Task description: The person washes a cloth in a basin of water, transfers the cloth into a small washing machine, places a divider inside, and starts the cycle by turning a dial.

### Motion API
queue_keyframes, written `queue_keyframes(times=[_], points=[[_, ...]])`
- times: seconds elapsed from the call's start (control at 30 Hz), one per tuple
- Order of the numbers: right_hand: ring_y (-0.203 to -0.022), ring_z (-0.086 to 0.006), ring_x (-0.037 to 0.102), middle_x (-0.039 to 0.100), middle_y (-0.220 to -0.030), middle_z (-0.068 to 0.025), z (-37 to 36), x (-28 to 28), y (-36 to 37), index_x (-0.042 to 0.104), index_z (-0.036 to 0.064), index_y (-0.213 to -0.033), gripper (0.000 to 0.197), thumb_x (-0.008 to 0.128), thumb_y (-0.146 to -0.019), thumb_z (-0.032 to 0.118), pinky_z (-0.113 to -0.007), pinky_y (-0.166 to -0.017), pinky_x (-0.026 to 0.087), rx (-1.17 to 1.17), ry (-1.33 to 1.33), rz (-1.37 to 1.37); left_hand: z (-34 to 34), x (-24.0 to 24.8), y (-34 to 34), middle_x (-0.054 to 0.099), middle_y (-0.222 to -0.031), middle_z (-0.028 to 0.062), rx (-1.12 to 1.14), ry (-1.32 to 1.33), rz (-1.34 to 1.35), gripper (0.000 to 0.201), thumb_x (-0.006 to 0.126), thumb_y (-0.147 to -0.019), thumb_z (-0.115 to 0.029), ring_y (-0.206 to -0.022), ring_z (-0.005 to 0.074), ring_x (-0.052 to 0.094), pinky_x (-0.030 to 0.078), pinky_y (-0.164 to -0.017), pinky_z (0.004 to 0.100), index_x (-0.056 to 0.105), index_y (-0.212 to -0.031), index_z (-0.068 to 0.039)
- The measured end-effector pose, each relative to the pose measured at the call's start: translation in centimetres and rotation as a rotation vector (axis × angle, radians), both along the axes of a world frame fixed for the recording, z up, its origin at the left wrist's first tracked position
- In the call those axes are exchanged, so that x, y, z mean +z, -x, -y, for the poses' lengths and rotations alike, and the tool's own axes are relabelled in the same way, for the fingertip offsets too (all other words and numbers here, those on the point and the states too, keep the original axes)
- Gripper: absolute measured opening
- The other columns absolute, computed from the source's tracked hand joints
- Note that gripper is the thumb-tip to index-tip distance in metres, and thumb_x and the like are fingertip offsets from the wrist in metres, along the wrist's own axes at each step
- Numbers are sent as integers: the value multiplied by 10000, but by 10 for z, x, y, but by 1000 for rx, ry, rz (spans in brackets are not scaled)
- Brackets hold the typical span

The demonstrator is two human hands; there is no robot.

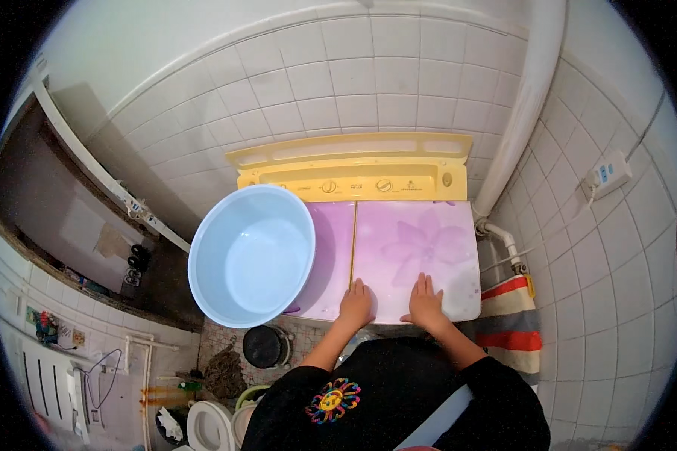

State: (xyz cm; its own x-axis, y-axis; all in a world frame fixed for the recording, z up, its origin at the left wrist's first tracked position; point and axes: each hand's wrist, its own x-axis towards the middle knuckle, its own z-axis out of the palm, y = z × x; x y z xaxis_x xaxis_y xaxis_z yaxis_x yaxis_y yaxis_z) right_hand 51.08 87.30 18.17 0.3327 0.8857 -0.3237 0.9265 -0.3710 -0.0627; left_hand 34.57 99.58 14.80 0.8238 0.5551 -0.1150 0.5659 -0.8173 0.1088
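Both my hands lie on the purple flower-patterned top of a twin-tub washing machine (421,225). My left hand (356,302) rests flat near the front edge, beside the seam between the two lids, holding nothing. To its right, my right hand (426,302) is also flat on the larger right lid, fingers stretched forward, with nothing in it. A large light-blue plastic basin (252,255) sits over the left lid and overhangs its left side; its inside shows nothing. Behind the lids runs the yellow control panel (361,185) with two knobs.
A white pipe (519,113) stands at the right rear corner, with a tap (517,264) below. A striped cloth (513,323) hangs at the machine's right side. A socket (608,179) is on the right wall. On the floor at left are a black stool (265,346), mop (224,372) and toilet (209,427).
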Motion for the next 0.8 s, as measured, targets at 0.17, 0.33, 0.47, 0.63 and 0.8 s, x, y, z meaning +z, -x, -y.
queue_keyframes(times=[0.17,0.33,0.47,0.63,0.8], points=[[-1340,-383,91,108,-1437,-238,1,4,0,266,-108,-1317,1063,756,-599,503,-661,-940,262,-5,-16,-8,0,13,-7,417,-1216,264,-36,-79,32,766,784,-570,-299,-1143,350,442,432,-890,382,440,-1147,69],[-1338,-377,99,115,-1435,-227,2,4,1,266,-104,-1318,1060,760,-597,496,-669,-937,259,-24,-29,-10,-2,19,-14,481,-1103,226,9,-12,-18,642,787,-535,-263,-1019,326,527,491,-785,357,519,-1020,60],[-1347,-376,67,43,-1451,-243,3,8,1,191,-120,-1338,1075,733,-637,489,-653,-961,233,-15,13,-40,0,20,-14,474,-1119,238,2,-32,-36,670,789,-530,-273,-1025,335,523,488,-797,359,513,-1040,63],[-1343,-380,88,63,-1447,-244,5,11,1,217,-122,-1330,1058,737,-635,483,-657,-953,243,-7,-31,-47,2,13,-12,461,-1046,216,-6,-104,79,579,709,-617,-195,-974,326,495,469,-771,358,501,-1113,20],[-1340,-364,128,120,-1441,-235,8,16,-1,260,-111,-1316,1071,761,-588,494,-630,-966,258,33,-40,-33,4,12,-10,437,-1070,247,8,-53,66,607,684,-640,-176,-993,359,482,463,-791,378,475,-1186,-13]])
